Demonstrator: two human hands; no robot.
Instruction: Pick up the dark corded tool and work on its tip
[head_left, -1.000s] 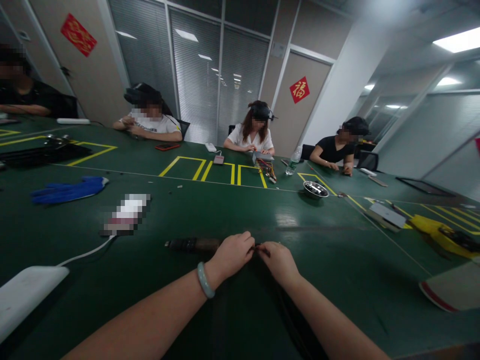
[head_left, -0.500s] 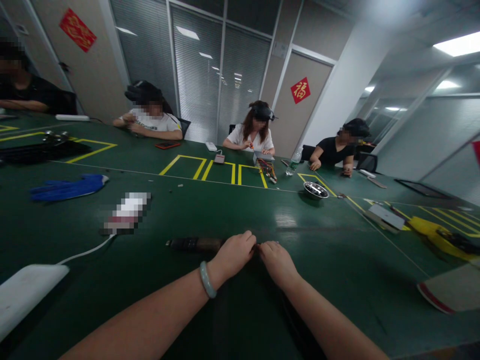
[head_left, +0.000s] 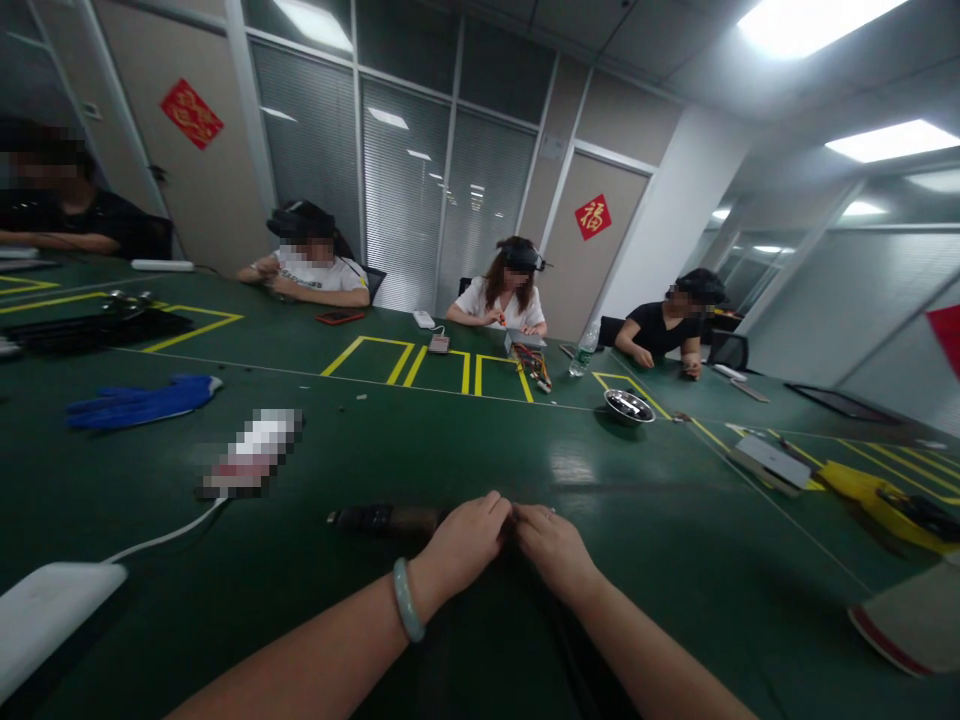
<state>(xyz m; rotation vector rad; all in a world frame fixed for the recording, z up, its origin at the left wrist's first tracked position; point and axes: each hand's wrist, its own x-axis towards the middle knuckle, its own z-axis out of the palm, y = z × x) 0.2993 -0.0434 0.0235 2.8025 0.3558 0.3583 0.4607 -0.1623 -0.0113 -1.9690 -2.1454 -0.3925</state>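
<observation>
Head view: left hand (head_left: 472, 535) has fingers clamped on the dark tool (head_left: 409, 520); right hand (head_left: 555, 548), beside it, can't tell. Likely heavy, stiff; best held mid-body.

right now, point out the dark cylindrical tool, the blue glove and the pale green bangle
Dark cylindrical tool (head_left: 384, 519), head view, exposed barrel
Blue glove (head_left: 142, 404), head view, middle of its body
Pale green bangle (head_left: 406, 602), head view, outer face
</observation>
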